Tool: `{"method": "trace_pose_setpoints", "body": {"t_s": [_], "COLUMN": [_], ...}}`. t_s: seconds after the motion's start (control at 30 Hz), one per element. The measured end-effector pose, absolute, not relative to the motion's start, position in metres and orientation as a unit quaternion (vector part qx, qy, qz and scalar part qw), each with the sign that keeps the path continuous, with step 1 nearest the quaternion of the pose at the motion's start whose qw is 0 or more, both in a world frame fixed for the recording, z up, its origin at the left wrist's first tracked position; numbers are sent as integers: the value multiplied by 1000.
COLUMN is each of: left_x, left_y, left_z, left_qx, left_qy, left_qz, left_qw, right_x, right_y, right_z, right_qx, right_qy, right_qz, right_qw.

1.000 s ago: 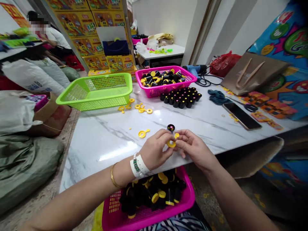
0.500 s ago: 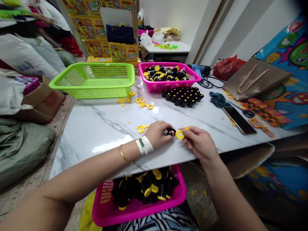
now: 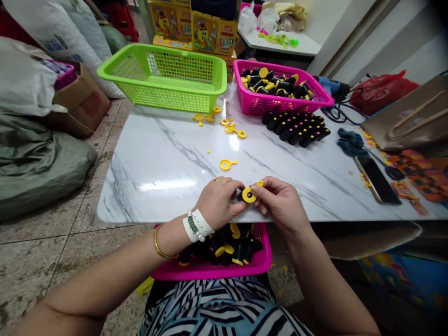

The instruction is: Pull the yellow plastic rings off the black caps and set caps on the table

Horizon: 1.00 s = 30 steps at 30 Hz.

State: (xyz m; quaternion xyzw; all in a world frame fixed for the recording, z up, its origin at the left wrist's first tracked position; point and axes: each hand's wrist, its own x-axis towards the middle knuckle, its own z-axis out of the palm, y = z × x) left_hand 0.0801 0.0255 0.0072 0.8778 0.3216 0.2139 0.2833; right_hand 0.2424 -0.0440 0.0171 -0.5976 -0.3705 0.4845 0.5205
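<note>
Near the table's front edge, my left hand is closed around a small black cylinder, mostly hidden by my fingers and a cap. A yellow ring-shaped cap with a small tab lies against the cylinder's end, its hole showing something dark and pink. The fingers of my right hand pinch this cap by the tab side. Just beyond my left hand lies another yellow cap, flat on the table. Below the edge, a pink basket near my lap holds black cylinders with yellow caps.
Behind stand a green basket and a pink basket of capped cylinders. Several black cylinders stand in a block before it. Loose yellow caps lie mid-table. A phone, dark cloth and paper bag are right.
The yellow cap in my right hand has moved left onto the end of the black cylinder; before, they were side by side. The camera view has tilted down and shifted left.
</note>
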Motion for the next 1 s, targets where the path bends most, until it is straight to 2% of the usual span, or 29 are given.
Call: {"method": "trace_pose_setpoints", "body": {"t_s": [0.3,0.53,0.7,0.83,0.93,1.0], "left_x": [77,78,83,86,86,85], "left_y": [21,20,28,37,38,32], "left_z": [9,26,25,25,25,22], "left_qx": [874,772,751,713,668,683], "left_qy": [344,362,345,338,356,375], "left_qz": [188,156,152,96,65,108], "left_qw": [287,499,543,607,650,617], "right_x": [234,231,235,241,243,242], "right_y": [-45,-48,-47,-45,-44,-44], "right_z": [11,15,18,18,15,11], "right_qx": [-639,-622,-633,-616,-602,-598], "right_qy": [-381,-394,-415,-414,-404,-393], "right_qz": [429,456,455,498,512,497], "right_qw": [511,499,468,449,460,492]}}
